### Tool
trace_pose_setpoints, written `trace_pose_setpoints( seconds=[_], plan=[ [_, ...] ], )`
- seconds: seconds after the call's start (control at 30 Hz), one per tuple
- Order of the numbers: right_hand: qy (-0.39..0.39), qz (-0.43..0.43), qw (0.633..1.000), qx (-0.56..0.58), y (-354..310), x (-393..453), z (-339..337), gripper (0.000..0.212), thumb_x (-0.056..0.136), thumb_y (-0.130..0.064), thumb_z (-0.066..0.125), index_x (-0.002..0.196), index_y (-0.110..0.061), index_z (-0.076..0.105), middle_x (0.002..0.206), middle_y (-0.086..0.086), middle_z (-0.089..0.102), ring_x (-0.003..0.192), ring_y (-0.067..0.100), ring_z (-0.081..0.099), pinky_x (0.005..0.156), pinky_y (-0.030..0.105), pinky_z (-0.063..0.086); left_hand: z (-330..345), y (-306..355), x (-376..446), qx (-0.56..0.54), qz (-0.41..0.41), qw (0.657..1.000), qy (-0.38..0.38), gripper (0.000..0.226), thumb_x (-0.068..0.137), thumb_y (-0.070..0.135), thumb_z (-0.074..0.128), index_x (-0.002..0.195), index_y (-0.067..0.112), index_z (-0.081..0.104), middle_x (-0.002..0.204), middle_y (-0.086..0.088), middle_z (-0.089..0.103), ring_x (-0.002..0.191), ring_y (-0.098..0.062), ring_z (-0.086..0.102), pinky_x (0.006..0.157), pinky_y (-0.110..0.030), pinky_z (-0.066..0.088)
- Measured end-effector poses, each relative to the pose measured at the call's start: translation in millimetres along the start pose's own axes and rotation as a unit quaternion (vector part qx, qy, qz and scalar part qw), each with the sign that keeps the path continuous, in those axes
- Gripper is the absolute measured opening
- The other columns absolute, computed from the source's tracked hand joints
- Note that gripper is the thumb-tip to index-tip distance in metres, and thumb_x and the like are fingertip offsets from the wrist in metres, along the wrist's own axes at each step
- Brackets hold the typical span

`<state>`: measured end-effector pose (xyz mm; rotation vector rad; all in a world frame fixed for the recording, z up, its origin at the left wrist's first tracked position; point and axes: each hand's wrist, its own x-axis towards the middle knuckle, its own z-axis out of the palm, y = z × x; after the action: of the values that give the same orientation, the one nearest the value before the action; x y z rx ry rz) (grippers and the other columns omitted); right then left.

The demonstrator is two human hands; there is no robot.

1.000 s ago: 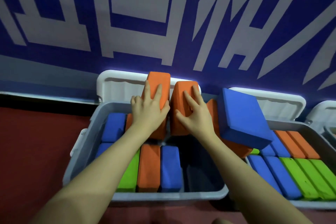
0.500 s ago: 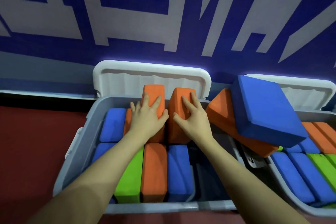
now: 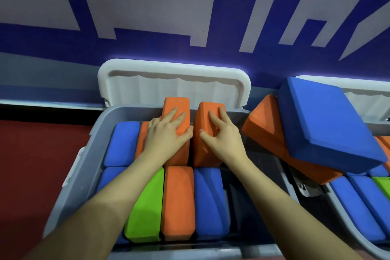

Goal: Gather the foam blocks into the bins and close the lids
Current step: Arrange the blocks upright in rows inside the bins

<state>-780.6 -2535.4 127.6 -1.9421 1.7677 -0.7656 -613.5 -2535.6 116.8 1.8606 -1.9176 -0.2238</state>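
Head view: left hand (image 3: 167,133) lies flat, fingers straight and spread, pressing on an upright orange block (image 3: 176,112) in the far row of the grey bin (image 3: 88,154). Right hand (image 3: 221,135) presses likewise, fingers spread and slightly bent, on a second orange block (image 3: 203,116) just beside the first at 3 o'clock. Neither hand grips anything. Both blocks stand against the bin's far wall at 12 o'clock, their tops above the rim, in front of the raised white lid (image 3: 173,82). At 6 o'clock of the hands lie a green block (image 3: 145,207), an orange one (image 3: 178,200) and a blue one (image 3: 211,200). At 3 o'clock a large blue block (image 3: 329,124) rests tilted on a leaning orange block (image 3: 266,124), over the edge of a neighbouring bin (image 3: 346,236). Compared with a second ago, both pressed blocks sit lower in the bin and the hands have come down with them
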Motion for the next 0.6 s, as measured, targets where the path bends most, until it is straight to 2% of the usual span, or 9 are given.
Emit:
trace_pose_setpoints(
  seconds=[0.1, 0.23, 0.33, 0.47, 0.6],
  plan=[
    [-0.014, 0.005, 1.000, -0.009, 5, 2, 17, 0.065, 0.087, -0.040, 0.063, 0.145, -0.023, 0.041, 0.161, -0.004, 0.011, 0.136, 0.024, 0.039, 0.100, 0.034, 0.039, 10, -6, 2, 0.007, -0.002, 0.999, -0.033, 0.087, 0.069, 0.070, 0.017, 0.138, 0.029, 0.051, 0.152, 0.000, 0.036, 0.125, -0.036, 0.046, 0.108, -0.040, 0.027],
    [-0.029, 0.010, 0.999, -0.018, 13, 4, 37, 0.067, 0.086, -0.044, 0.062, 0.146, -0.026, 0.039, 0.161, -0.006, 0.010, 0.136, 0.028, 0.038, 0.101, 0.038, 0.041, 35, -21, -12, -0.003, 0.030, 0.998, -0.049, 0.073, 0.083, 0.062, 0.023, 0.137, 0.022, 0.052, 0.151, -0.004, 0.036, 0.120, -0.042, 0.049, 0.107, -0.049, 0.030],
    [-0.029, 0.020, 0.999, -0.016, 19, 1, 46, 0.067, 0.087, -0.045, 0.061, 0.147, -0.029, 0.037, 0.161, -0.010, 0.008, 0.135, 0.029, 0.038, 0.100, 0.038, 0.041, 53, -35, -27, 0.014, 0.046, 0.993, -0.103, 0.069, 0.088, 0.057, 0.015, 0.142, 0.027, 0.045, 0.155, 0.000, 0.030, 0.131, -0.042, 0.040, 0.111, -0.054, 0.020],
    [-0.024, 0.014, 1.000, -0.003, 25, -3, 52, 0.066, 0.089, -0.044, 0.059, 0.148, -0.032, 0.033, 0.161, -0.013, 0.007, 0.136, 0.028, 0.033, 0.101, 0.037, 0.037, 70, -46, -41, 0.104, 0.077, 0.986, -0.105, 0.052, 0.093, 0.044, 0.029, 0.133, 0.026, 0.057, 0.142, 0.000, 0.050, 0.129, -0.042, 0.044, 0.103, -0.061, 0.030],
    [-0.043, 0.006, 0.999, -0.012, 32, -2, 54, 0.068, 0.091, -0.042, 0.056, 0.151, -0.034, 0.024, 0.162, -0.010, 0.002, 0.135, 0.032, 0.031, 0.105, 0.036, 0.032, 73, -45, -43, 0.110, 0.069, 0.987, -0.099, 0.051, 0.094, 0.045, 0.027, 0.136, 0.030, 0.052, 0.144, 0.003, 0.047, 0.134, -0.036, 0.041, 0.108, -0.057, 0.026]
  ],
)
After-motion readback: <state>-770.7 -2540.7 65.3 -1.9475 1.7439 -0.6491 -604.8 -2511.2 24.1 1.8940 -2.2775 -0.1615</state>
